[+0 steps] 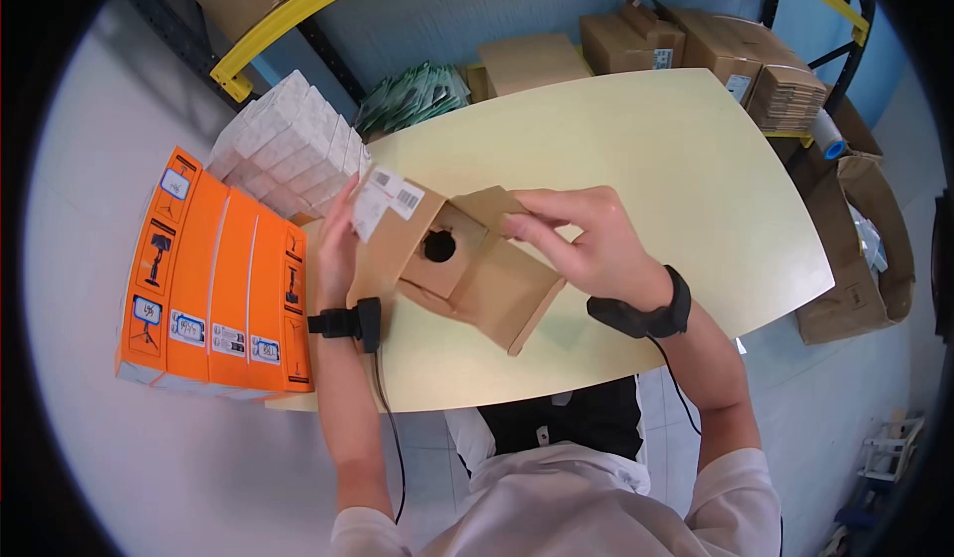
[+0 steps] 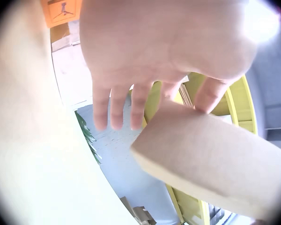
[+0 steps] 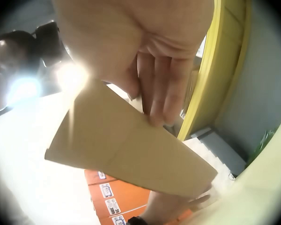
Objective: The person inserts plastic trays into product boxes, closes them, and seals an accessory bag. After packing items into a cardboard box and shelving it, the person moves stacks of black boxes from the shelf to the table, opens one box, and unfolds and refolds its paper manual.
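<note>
A small brown cardboard box is held tilted over the table, its end standing open. Inside it a cardboard insert has a round dark hole, and a white barcode label is on the outside. My left hand holds the box at its left side; the left wrist view shows thumb and index finger at its edge and the other fingers straight. My right hand pinches a flap of the box between thumb and fingers. In the right wrist view, the cardboard hides some fingertips.
Orange boxes stand in a row along the left of the pale table, beside stacked white boxes. Behind are green-edged packets and cardboard boxes on a yellow-framed shelf. An open carton stands on the floor at right.
</note>
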Demonstrator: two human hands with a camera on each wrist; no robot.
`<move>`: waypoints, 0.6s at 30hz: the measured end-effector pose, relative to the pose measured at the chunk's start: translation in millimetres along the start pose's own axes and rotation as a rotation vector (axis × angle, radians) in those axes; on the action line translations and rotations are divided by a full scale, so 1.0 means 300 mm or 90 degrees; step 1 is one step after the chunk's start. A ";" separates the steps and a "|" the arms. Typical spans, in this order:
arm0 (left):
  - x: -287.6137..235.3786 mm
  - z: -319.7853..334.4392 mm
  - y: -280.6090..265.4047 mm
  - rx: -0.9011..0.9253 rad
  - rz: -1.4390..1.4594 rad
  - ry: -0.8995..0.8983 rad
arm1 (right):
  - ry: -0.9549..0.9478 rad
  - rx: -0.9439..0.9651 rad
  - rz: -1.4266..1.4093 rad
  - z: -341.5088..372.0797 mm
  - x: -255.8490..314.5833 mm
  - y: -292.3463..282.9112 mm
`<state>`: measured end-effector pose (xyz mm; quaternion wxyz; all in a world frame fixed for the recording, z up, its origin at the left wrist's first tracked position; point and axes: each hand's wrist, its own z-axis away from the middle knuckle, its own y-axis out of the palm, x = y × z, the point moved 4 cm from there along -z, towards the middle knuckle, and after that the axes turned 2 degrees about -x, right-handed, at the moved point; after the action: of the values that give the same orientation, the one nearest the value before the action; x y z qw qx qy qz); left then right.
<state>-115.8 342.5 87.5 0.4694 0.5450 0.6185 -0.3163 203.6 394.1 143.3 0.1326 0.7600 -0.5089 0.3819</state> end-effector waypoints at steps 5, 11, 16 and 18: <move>-0.146 0.038 0.112 0.150 -0.407 0.178 | 0.075 0.109 0.012 -0.020 -0.043 -0.026; -0.173 0.099 0.417 0.283 -0.678 0.240 | 0.105 0.134 0.001 -0.023 -0.079 -0.023; -0.128 0.102 0.367 0.152 -0.619 0.297 | 0.243 0.056 -0.302 -0.031 -0.074 -0.021; -0.127 0.110 0.344 0.045 -0.550 0.295 | 0.160 0.093 -0.329 -0.023 -0.094 0.006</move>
<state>-9.0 319.6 123.2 0.1264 0.3105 0.8650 -0.3733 193.4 416.4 127.4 0.2320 0.8187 -0.2493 0.4623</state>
